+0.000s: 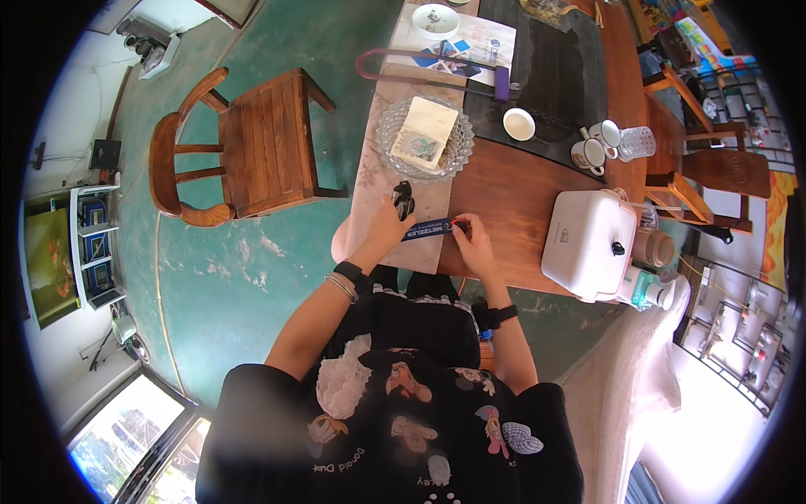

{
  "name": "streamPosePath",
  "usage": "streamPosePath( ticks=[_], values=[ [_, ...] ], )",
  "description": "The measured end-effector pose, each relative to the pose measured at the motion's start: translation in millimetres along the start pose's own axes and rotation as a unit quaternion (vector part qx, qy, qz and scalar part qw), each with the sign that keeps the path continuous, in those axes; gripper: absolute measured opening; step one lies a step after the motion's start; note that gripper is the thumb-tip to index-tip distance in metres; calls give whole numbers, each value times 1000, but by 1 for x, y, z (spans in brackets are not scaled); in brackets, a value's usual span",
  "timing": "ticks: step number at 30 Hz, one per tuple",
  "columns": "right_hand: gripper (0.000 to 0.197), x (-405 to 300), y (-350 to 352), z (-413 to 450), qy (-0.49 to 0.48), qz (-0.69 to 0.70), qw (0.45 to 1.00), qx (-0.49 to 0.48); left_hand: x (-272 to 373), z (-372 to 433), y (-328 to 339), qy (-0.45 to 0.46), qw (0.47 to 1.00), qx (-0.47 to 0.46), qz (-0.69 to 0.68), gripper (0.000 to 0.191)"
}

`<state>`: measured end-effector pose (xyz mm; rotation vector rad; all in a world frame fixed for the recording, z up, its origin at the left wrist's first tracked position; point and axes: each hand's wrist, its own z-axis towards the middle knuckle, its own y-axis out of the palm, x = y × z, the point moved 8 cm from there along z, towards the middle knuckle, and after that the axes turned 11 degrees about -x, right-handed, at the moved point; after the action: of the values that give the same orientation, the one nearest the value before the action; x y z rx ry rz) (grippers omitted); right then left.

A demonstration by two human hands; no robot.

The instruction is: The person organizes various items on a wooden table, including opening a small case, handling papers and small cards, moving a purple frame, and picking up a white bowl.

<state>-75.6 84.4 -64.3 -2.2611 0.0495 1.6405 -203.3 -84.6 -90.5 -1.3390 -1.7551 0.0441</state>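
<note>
My left hand grips a black object, which looks like a key fob, above the pale strip along the table's left side. A blue Metzeler fabric key strap stretches from beside that hand across to my right one. The fingers of my right hand pinch the strap's right end, where a small red and black piece shows. Just beyond my hands sits a cut-glass dish with a small open booklet lying on it. Whether the strap joins the black object is hidden by my left fingers.
A purple U-shaped lock lies across the table's far part, near a white round dish. Rightward are a white bowl, enamel mugs, a white box and a pump bottle. A wooden chair stands left.
</note>
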Motion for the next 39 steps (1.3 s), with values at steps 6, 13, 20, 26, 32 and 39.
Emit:
streamPosePath(
  ticks=[6, 13, 20, 26, 32, 39],
  values=[
    [21, -21, -6, -4, -14, 123, 992, 3, -18, -3, -1, 55, 997, 56, 13, 48],
    [17, -36, -1, -1, -4, 178, 979, -100, 19, -38, -26, 118, 986, 117, 26, 31],
    [16, -43, 12, 15, -2, 247, 963, -107, 73, -74, 3, 232, 956, -151, -97, 36],
    [17, 3, 37, 38, 40, 171, 983, -48, 18, -45, -3, 41, 991, 40, 119, 51],
    [20, 11, 65, 45, 70, 321, 940, -95, -8, -35, 2, 60, 992, 36, 107, 44],
    [29, 25, 56, 46, 77, 179, 980, -28, -1, -46, -19, 88, 989, 96, 72, 33]
  ],
)
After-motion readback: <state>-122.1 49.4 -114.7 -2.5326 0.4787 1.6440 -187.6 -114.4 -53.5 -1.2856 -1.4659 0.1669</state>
